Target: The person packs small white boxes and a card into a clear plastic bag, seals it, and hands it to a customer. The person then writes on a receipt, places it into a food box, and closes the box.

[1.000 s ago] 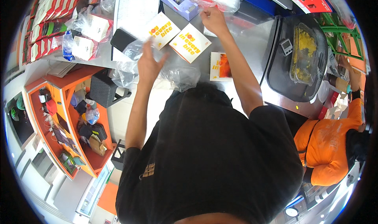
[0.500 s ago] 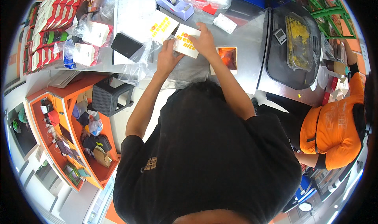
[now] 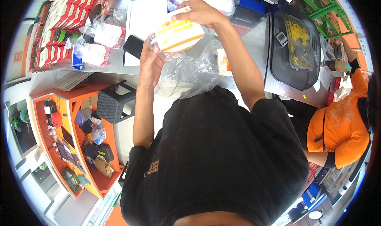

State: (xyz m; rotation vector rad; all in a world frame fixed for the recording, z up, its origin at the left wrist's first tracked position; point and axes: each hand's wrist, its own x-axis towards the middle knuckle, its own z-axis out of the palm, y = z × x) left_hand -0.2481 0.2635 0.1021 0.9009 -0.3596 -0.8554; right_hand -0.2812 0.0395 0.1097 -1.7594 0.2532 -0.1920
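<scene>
**Box going into the bag, upper centre of the frame**

Fingers of my right hand (image 3: 198,9) are closed over the top edge of a white and orange printed cardboard food box (image 3: 177,34), gripping it from above in the upper centre of the frame. My left hand (image 3: 150,63) comes up from below, its fingers curled around the mouth of a clear thin plastic bag (image 3: 190,73), pinching the film just beside the box's lower left corner. The bag hangs slack beneath the box, crumpled and billowing down toward my black shirt.

I judge the box light and fairly stiff, though its thin card walls would dent under a hard squeeze, so the folded edges and corners are the places to hold. The bag is soft, slippery and clingy; it wants holding at the rim, stretched wide, or it collapses shut.

Behind my hands runs a grey metal counter (image 3: 254,35), with a black phone (image 3: 133,46) lying at upper left near stacks of red packets (image 3: 67,17). At upper right a black tray with a clear container of yellow food (image 3: 298,35) sits on it. A person in an orange top (image 3: 341,126) stands at the right edge.
</scene>
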